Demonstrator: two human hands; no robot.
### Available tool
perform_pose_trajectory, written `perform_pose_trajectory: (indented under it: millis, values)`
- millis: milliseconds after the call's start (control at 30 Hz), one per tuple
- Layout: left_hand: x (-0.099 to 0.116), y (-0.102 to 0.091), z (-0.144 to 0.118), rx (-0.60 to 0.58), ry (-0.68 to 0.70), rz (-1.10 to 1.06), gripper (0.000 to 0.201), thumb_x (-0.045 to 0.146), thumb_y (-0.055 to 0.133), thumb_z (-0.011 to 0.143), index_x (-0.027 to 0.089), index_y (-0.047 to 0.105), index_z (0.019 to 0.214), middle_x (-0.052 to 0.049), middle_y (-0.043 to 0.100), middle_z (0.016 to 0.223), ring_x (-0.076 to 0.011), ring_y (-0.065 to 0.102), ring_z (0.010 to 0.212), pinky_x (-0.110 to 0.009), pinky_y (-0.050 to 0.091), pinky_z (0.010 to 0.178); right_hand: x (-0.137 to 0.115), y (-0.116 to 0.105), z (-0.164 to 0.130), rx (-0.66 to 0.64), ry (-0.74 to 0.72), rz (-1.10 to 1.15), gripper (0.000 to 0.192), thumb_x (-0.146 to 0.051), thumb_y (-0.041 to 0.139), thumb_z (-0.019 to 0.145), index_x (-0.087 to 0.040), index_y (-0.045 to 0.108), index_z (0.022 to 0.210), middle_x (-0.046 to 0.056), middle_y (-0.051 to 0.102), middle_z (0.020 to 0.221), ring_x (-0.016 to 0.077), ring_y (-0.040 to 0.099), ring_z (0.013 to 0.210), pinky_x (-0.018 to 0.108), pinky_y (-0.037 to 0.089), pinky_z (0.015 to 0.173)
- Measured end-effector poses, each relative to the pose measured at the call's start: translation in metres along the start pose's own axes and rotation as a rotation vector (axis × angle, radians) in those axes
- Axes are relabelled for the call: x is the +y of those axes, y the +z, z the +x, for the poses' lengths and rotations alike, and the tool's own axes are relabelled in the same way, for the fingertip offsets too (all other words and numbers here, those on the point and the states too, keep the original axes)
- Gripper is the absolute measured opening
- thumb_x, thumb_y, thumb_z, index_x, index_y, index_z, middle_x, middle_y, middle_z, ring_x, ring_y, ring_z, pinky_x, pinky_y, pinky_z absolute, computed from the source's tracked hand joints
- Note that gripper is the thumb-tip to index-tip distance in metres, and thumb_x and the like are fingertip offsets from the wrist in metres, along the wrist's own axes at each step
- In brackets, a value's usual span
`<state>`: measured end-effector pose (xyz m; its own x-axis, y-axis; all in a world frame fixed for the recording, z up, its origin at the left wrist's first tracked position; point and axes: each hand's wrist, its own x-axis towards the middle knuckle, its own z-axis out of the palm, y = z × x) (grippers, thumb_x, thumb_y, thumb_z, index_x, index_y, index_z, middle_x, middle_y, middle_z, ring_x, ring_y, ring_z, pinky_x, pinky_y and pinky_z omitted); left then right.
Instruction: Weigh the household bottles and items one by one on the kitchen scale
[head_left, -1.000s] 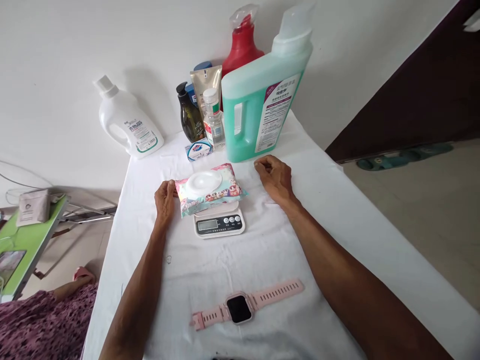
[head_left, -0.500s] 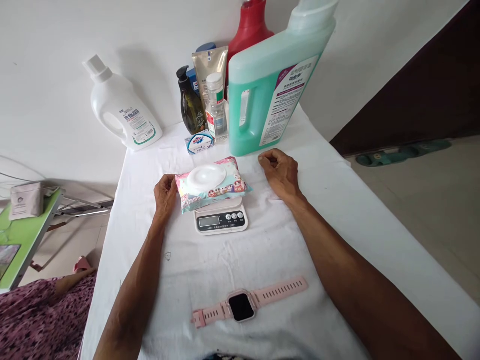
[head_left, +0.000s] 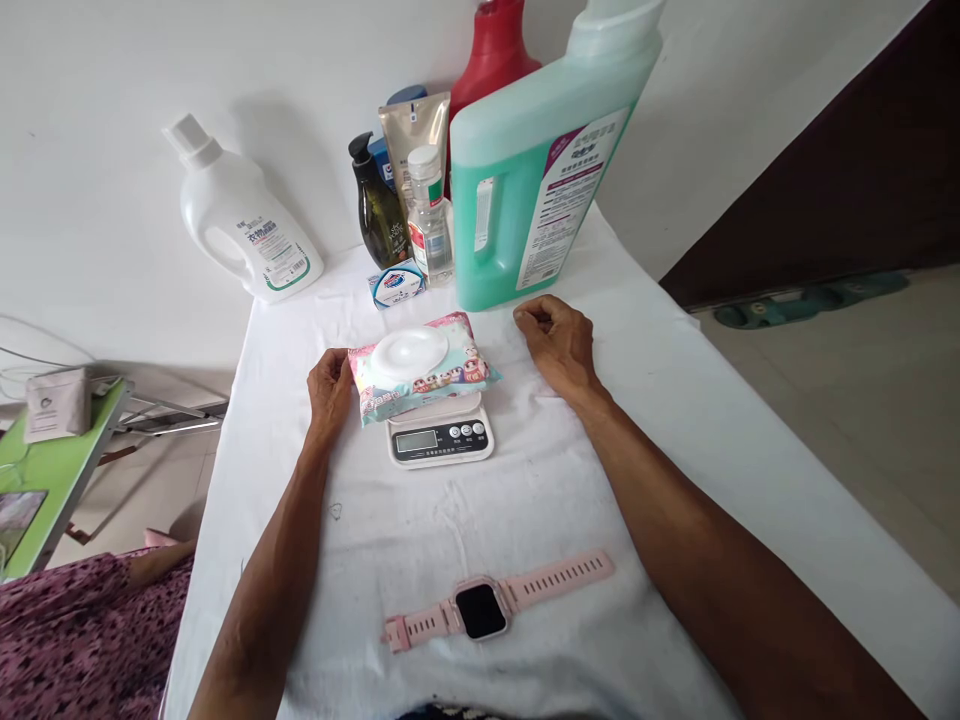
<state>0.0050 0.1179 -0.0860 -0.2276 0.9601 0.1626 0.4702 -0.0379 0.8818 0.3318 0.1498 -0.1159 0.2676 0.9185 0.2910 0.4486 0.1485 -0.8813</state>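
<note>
A pack of wet wipes [head_left: 427, 372] with a white oval lid lies across the top of a small white kitchen scale [head_left: 441, 440], hiding most of its platform. The scale's grey display shows no readable figure. Loosely curled, my left hand [head_left: 330, 392] rests on the cloth by the pack's left end; whether its fingertips touch the pack I cannot tell. On the other side, apart from the pack, my right hand [head_left: 559, 345] lies with its fingers folded in and nothing visible in them. Between my forearms a pink-strapped smartwatch [head_left: 481, 610] lies flat, its screen dark.
Behind the scale stand a green jug [head_left: 495, 200], a red bottle [head_left: 495, 50], a dark pump bottle [head_left: 379, 210], a clear bottle [head_left: 429, 225], a gold tube [head_left: 411, 115] and a soap box [head_left: 397, 285]. A white detergent bottle [head_left: 247, 220] leans by the wall. Someone's patterned clothing [head_left: 97, 630] shows lower left.
Both hands, the wipes pack and the scale keep their places, apart from a slight shift of the whole view. At the lower left, the other person's clothing and limb have moved a little.
</note>
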Motion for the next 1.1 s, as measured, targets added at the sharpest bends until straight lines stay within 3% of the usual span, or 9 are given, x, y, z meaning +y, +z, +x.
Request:
perform_pose_trajectory:
  millis: [667,867,967,1100]
  values:
    - [0.0,0.0,0.001,-0.003,-0.011,-0.024,0.026,0.042,0.07,0.085,0.016,0.073,0.09,-0.003,0.074,0.082,-0.0156,0.061,0.072,-0.026,0.045,0.064,-0.002,0.0,0.0,0.01,0.007,-0.022,0.012,-0.032,0.057,0.087,-0.024,0.063,0.079,0.005,0.075,0.084,0.0219,0.067,0.075,0.036,0.054,0.076]
    - [0.001,0.001,0.0,-0.005,-0.016,-0.012,0.033,0.051,0.066,0.092,0.018,0.069,0.084,-0.003,0.069,0.08,-0.0171,0.06,0.073,-0.028,0.048,0.067,-0.002,-0.001,0.0,-0.009,0.024,-0.011,0.013,-0.031,0.057,0.087,-0.023,0.065,0.081,0.005,0.075,0.085,0.022,0.067,0.075,0.035,0.054,0.077]
    - [0.006,-0.005,-0.002,-0.022,0.003,-0.135,0.052,0.068,0.053,0.098,0.019,0.071,0.102,-0.007,0.071,0.094,-0.0195,0.066,0.083,-0.031,0.053,0.075,0.001,-0.001,-0.001,-0.008,0.003,-0.006,0.013,-0.033,0.057,0.087,-0.024,0.065,0.082,0.004,0.075,0.085,0.0222,0.067,0.076,0.036,0.055,0.078]
    - [0.035,-0.018,-0.009,-0.114,0.146,-0.198,0.071,0.08,0.05,0.095,0.024,0.063,0.136,-0.013,0.069,0.131,-0.0275,0.068,0.12,-0.04,0.054,0.098,-0.002,0.0,0.001,-0.015,0.017,0.043,0.012,-0.032,0.057,0.085,-0.024,0.065,0.082,0.005,0.075,0.085,0.0223,0.066,0.075,0.036,0.055,0.075]
